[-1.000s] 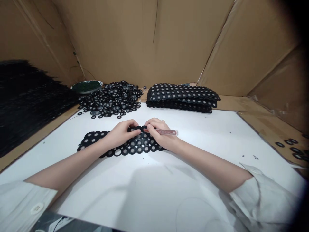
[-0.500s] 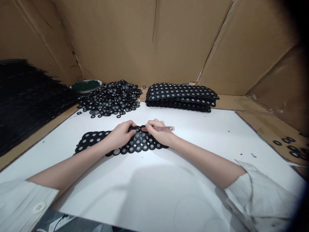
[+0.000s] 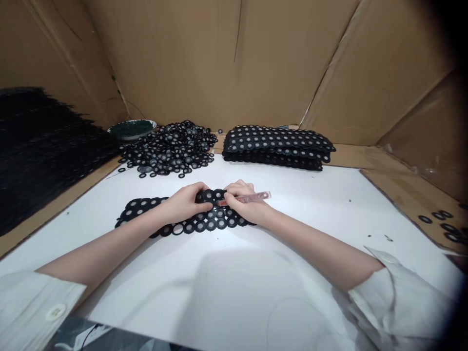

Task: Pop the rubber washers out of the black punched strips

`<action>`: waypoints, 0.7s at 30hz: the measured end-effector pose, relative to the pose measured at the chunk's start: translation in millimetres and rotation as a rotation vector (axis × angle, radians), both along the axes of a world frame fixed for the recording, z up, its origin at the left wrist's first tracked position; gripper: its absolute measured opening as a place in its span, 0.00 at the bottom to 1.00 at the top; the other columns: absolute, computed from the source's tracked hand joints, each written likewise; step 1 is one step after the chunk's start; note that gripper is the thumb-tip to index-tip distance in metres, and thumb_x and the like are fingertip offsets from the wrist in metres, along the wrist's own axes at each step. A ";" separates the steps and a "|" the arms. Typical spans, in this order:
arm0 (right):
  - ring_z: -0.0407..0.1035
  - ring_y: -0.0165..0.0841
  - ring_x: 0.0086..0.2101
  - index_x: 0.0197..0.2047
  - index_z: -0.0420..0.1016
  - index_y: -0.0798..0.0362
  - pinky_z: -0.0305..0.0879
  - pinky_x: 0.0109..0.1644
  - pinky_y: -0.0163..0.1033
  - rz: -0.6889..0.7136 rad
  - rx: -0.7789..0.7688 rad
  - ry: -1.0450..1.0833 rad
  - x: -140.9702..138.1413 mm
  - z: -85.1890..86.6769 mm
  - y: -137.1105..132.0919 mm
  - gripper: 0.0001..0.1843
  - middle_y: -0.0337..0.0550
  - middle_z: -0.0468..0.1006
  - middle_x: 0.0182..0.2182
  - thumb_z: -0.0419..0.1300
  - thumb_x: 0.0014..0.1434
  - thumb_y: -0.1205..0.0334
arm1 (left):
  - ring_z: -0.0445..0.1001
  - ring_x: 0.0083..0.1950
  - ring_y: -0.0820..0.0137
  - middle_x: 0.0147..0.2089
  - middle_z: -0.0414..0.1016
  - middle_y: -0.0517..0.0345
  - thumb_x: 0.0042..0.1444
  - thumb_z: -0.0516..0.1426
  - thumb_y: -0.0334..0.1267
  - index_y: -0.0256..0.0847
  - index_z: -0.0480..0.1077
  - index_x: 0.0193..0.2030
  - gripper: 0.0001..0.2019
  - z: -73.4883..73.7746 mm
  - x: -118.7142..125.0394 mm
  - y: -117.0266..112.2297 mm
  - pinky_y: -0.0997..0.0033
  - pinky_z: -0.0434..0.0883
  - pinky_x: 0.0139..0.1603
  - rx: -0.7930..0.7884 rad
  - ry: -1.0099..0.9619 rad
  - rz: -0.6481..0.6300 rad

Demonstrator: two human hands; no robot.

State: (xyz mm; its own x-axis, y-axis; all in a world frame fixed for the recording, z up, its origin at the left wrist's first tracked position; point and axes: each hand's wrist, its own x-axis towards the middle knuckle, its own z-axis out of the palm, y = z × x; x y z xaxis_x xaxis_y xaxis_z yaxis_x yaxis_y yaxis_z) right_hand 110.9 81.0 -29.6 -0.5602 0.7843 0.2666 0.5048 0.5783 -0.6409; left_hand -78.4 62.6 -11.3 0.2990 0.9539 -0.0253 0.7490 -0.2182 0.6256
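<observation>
A strip of joined black rings (image 3: 200, 225) with pale centres lies on the white table top, partly covered by my hands and forearms. My left hand (image 3: 185, 201) grips its upper edge, the thumb on top and the fingers curled behind. Between the thumb and fingers of my right hand (image 3: 245, 204) is a slim tool with a reddish translucent handle (image 3: 258, 196). Its tip points left at the rings near my left thumb; the exact contact is too small to make out.
Behind on the left is a heap of loose black rings (image 3: 171, 151), beside a dish of dark green material (image 3: 132, 129). A stack of finished-looking ring strips (image 3: 278, 144) stands back right. Cardboard walls (image 3: 204, 63) enclose the table. Several rings (image 3: 449, 228) lie far right.
The tool and my right hand have moved slightly right and down, and the handle now tilts up to the right. My left thumb sits lower, exposing more rings at the upper edge.
</observation>
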 end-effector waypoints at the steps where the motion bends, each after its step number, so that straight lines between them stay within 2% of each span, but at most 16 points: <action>1: 0.58 0.33 0.41 0.22 0.65 0.53 0.50 0.45 0.43 0.003 0.045 -0.029 -0.5 0.2 -2.3 0.16 0.38 0.73 0.34 0.45 0.59 0.61 | 0.69 0.39 0.65 0.37 0.72 0.59 0.44 0.54 0.42 0.41 0.66 0.39 0.14 0.4 1.6 -1.3 0.67 0.64 0.40 -0.016 0.004 0.014; 4: 0.56 0.33 0.40 0.24 0.64 0.53 0.50 0.42 0.42 0.012 0.211 -0.123 -3.0 -1.0 -9.5 0.16 0.40 0.72 0.33 0.44 0.60 0.60 | 0.70 0.42 0.63 0.40 0.73 0.57 0.43 0.54 0.39 0.41 0.67 0.41 0.15 0.8 10.1 -9.9 0.66 0.64 0.43 0.004 -0.011 0.125; 7: 0.54 0.34 0.39 0.27 0.65 0.54 0.49 0.40 0.41 -0.041 0.373 -0.214 -7.4 -3.6 -14.4 0.14 0.42 0.71 0.34 0.45 0.60 0.59 | 0.69 0.45 0.63 0.43 0.73 0.55 0.45 0.53 0.37 0.42 0.67 0.44 0.16 1.2 18.8 -22.5 0.65 0.63 0.46 0.075 -0.021 0.210; 10: 0.54 0.34 0.38 0.27 0.65 0.54 0.48 0.39 0.41 -0.080 0.427 -0.241 -11.5 -4.1 -14.9 0.15 0.43 0.70 0.34 0.45 0.60 0.59 | 0.69 0.44 0.63 0.42 0.72 0.55 0.47 0.52 0.37 0.41 0.65 0.45 0.16 2.0 20.1 -29.2 0.65 0.64 0.45 0.084 -0.022 0.228; 12: 0.54 0.34 0.39 0.26 0.65 0.54 0.48 0.39 0.41 -0.083 0.380 -0.219 -11.9 -2.5 -12.3 0.15 0.42 0.71 0.33 0.45 0.60 0.59 | 0.70 0.43 0.63 0.40 0.72 0.56 0.47 0.52 0.38 0.42 0.63 0.46 0.17 2.3 16.5 -27.0 0.65 0.64 0.44 0.078 -0.009 0.207; 15: 0.55 0.34 0.39 0.23 0.66 0.53 0.49 0.41 0.42 -0.047 0.218 -0.139 -8.2 0.5 -5.5 0.17 0.41 0.71 0.33 0.46 0.60 0.57 | 0.69 0.42 0.63 0.40 0.71 0.56 0.47 0.53 0.40 0.43 0.61 0.47 0.18 3.2 8.0 -17.6 0.65 0.64 0.42 0.069 0.047 0.123; 18: 0.56 0.35 0.40 0.19 0.66 0.53 0.49 0.45 0.43 -0.029 0.044 -0.046 -2.9 1.8 0.9 0.21 0.39 0.72 0.32 0.46 0.59 0.55 | 0.67 0.44 0.62 0.43 0.70 0.55 0.48 0.52 0.42 0.43 0.61 0.46 0.17 6.2 -0.8 -9.3 0.65 0.62 0.43 0.063 0.109 0.025; 21: 0.57 0.35 0.41 0.17 0.65 0.53 0.49 0.46 0.44 -0.033 -0.040 0.002 -0.3 2.2 3.6 0.21 0.39 0.72 0.30 0.46 0.58 0.55 | 0.67 0.43 0.62 0.42 0.70 0.55 0.48 0.51 0.45 0.42 0.63 0.44 0.17 11.7 -7.8 -6.2 0.66 0.62 0.41 0.007 0.128 -0.052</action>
State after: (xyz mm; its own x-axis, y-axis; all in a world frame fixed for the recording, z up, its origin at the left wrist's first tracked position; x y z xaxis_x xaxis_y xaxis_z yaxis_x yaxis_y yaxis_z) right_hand 110.7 84.6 -27.4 -0.5331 0.8125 0.2360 0.5216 0.5352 -0.6644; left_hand -86.2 56.5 0.4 0.3428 0.9375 -0.0600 0.8104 -0.2628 0.5236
